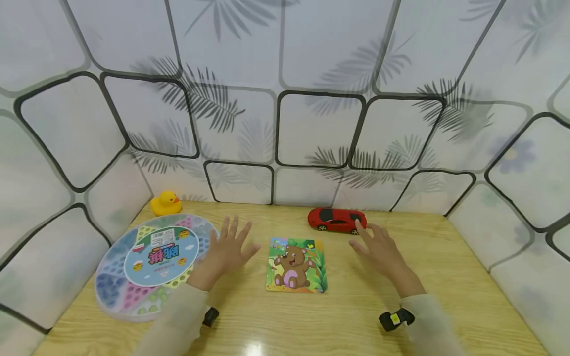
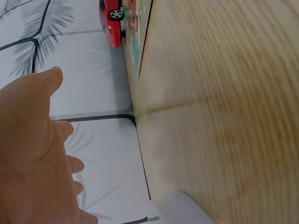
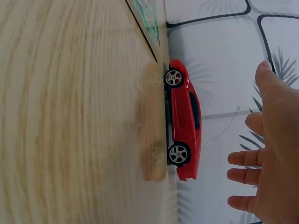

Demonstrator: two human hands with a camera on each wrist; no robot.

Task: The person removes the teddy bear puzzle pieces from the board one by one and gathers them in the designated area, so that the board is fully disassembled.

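Note:
My left hand [image 1: 228,252] hovers with fingers spread, between the round Chinese checkers set [image 1: 113,264] and a square bear picture puzzle [image 1: 294,267]. Nothing is in its grasp; in the left wrist view the thumb and fingertips [image 2: 77,164] stand apart. On the other side, my right hand [image 1: 378,249] is held over the table just in front of a red toy car [image 1: 336,221], its fingertips overlapping the car's rear in the head view. From the right wrist the car [image 3: 186,116] shows side-on, standing on its wheels, with the fingers [image 3: 245,176] apart from it.
A yellow rubber duck [image 1: 166,203] sits at the back left, behind the checkers set. The wooden table [image 1: 276,324] meets patterned cloth walls [image 1: 320,131] at the back and both sides. Each wrist carries a black strap [image 1: 394,319].

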